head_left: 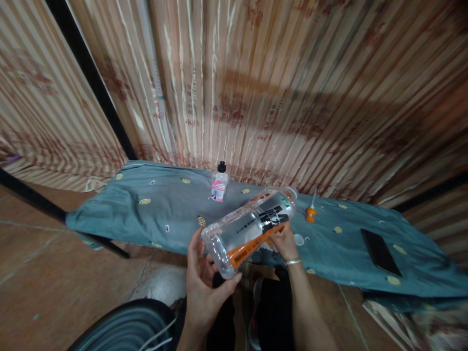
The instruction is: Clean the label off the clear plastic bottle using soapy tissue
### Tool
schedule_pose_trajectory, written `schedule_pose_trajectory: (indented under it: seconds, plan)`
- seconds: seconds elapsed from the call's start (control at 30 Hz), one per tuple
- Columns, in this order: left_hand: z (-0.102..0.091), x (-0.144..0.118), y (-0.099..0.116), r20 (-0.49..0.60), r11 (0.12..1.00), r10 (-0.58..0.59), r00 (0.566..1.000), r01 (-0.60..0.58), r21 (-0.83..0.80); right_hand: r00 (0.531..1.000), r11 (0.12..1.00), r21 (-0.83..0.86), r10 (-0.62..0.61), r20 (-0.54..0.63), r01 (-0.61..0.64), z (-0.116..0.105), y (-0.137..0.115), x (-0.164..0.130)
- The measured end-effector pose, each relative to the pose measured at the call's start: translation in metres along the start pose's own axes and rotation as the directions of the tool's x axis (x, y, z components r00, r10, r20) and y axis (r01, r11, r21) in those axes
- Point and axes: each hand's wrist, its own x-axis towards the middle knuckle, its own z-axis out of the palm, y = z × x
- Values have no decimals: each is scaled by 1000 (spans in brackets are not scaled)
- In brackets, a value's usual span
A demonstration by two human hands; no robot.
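Note:
A large clear plastic bottle with an orange, black and silver label is tilted in front of me, its base toward the lower left and its neck toward the upper right. My left hand is wrapped around the base end. Near the label's lower edge, my right hand grips the side of the bottle; some of its fingers are hidden behind it. Beyond the bottle stands a small clear bottle with a black cap and pink label. To the right of the large bottle lies an orange pump top with a pale tube.
A narrow table with a blue-green patterned cloth runs across. On its right lies a black phone. A small white disc is near my right wrist. Striped curtains hang behind, and a dark ribbed round object sits at lower left.

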Motion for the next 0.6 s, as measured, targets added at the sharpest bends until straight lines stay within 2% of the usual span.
schedule_pose_trajectory:
  seconds: [0.23, 0.4, 0.6]
  plan:
    - [12, -3, 13, -60, 997, -73, 996, 72, -14, 1000, 1000, -1, 23, -4, -23, 1, 4, -3]
    - [13, -4, 11, -84, 995, -103, 991, 101, -22, 999, 995, 86, -41, 14, 40, -1, 10, -3]
    - [12, -4, 6, -82, 996, -86, 993, 86, -8, 1000, 998, 62, -22, -6, 22, 4, 8, 2]
